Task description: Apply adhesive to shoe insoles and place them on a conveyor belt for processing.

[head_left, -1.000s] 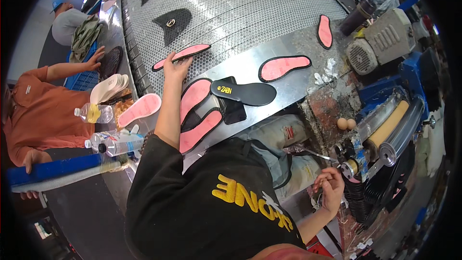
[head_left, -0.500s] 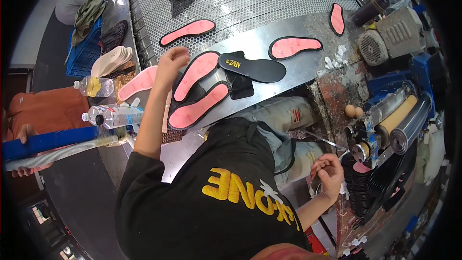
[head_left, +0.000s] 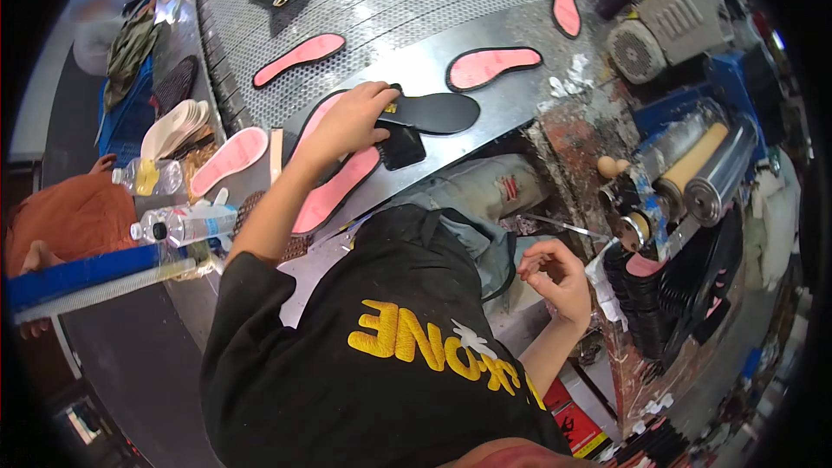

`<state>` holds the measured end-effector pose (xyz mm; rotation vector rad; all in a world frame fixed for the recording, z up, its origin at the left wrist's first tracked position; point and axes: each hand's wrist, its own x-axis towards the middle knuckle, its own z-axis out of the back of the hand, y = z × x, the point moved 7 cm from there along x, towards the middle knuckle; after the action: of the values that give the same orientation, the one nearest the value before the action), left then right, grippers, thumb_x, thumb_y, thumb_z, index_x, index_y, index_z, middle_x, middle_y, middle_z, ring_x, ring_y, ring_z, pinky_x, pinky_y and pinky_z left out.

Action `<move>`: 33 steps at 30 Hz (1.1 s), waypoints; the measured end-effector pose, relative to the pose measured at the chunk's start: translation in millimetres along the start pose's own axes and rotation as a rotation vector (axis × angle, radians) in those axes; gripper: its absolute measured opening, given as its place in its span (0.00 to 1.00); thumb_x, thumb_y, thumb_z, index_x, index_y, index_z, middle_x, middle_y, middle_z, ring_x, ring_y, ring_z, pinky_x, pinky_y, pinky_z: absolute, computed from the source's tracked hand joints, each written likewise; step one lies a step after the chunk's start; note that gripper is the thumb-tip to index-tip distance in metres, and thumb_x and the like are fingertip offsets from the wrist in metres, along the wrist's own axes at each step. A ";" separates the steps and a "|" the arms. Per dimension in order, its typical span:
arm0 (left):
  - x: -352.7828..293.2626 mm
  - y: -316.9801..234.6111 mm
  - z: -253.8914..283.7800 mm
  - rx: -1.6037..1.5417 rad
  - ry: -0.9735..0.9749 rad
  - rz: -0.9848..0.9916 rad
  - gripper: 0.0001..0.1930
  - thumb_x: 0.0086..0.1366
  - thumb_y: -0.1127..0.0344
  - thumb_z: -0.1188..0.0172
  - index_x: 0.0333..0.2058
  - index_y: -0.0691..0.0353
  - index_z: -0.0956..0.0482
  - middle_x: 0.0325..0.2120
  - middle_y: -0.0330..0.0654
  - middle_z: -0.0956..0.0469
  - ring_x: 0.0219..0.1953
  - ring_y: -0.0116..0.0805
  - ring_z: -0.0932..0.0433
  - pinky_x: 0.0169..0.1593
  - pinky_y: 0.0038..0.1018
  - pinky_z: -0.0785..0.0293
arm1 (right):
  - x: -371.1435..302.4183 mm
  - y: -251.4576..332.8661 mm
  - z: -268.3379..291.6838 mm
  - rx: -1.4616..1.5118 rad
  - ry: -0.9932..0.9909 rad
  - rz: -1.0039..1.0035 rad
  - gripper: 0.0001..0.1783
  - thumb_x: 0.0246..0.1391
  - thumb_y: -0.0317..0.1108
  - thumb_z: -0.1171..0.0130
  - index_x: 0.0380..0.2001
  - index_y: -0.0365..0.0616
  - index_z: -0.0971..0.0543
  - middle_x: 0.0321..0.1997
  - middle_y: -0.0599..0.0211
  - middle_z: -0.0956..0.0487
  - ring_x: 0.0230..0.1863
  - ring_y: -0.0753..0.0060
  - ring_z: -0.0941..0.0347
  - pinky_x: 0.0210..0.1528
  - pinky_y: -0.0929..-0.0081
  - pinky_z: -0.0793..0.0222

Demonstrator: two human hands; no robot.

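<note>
My left hand [head_left: 351, 126] reaches over the work table and closes round the left end of a black insole [head_left: 446, 113], fingertips on its far edge and thumb on the near one. That insole lies across a flat, dark rectangular thing [head_left: 403, 149]. Under and beside my left hand are two pink insoles with black edges, partly covered by it; the nearer pink insole [head_left: 325, 199] shows best. My right hand [head_left: 562, 282] hovers off to the right by my lap, loosely curved, with a gap between thumb and fingers and nothing visible in it.
Other pink insoles lie farther off, one on the metal table edge [head_left: 494, 68] and one on the perforated surface [head_left: 299, 59]. At left stand plastic bottles [head_left: 186, 224] near pale stacked insoles [head_left: 176, 128]. A roller machine [head_left: 711, 165] and black stacked pieces [head_left: 637, 303] are at right. Another person sits at left.
My left hand has moved right and down from above the pink insoles onto the black insole's end. My right hand has risen slightly. The whole view has shifted a little.
</note>
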<state>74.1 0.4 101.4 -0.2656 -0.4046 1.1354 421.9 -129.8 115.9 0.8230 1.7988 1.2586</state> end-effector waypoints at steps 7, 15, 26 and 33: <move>27.5 5.9 -21.1 0.126 0.348 -0.068 0.31 0.43 0.72 0.29 0.49 0.60 0.29 0.43 0.43 0.25 0.49 0.47 0.27 0.52 0.39 0.29 | -12.8 -16.4 -0.5 -0.005 -0.004 -0.020 0.20 0.51 0.28 0.35 0.47 0.39 0.26 0.39 0.67 0.22 0.39 0.79 0.27 0.43 0.80 0.33; 18.3 5.7 -12.0 0.127 0.311 -0.148 0.26 0.47 0.71 0.32 0.47 0.63 0.28 0.44 0.46 0.26 0.49 0.48 0.28 0.52 0.38 0.29 | 0.9 -17.3 -11.0 -0.043 0.017 -0.062 0.22 0.48 0.31 0.33 0.46 0.36 0.26 0.37 0.66 0.21 0.38 0.76 0.26 0.43 0.77 0.32; -135.6 -6.8 -10.8 0.142 0.203 0.352 0.35 0.48 0.62 0.30 0.55 0.60 0.33 0.45 0.50 0.29 0.49 0.50 0.28 0.51 0.39 0.29 | 22.3 -23.5 -22.3 -0.067 0.143 -0.072 0.20 0.49 0.29 0.34 0.46 0.39 0.25 0.39 0.68 0.21 0.39 0.80 0.27 0.42 0.80 0.34; -141.1 -24.9 6.4 0.067 0.155 0.391 0.33 0.49 0.67 0.33 0.55 0.60 0.32 0.42 0.49 0.28 0.47 0.47 0.27 0.50 0.38 0.29 | 25.9 -12.6 -36.4 -0.150 0.263 -0.039 0.20 0.49 0.26 0.35 0.46 0.38 0.26 0.38 0.69 0.21 0.38 0.79 0.27 0.42 0.79 0.33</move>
<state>40.7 -138.8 92.2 -0.3813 -0.1793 1.4967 376.6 -128.2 105.7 0.5564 1.8859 1.5119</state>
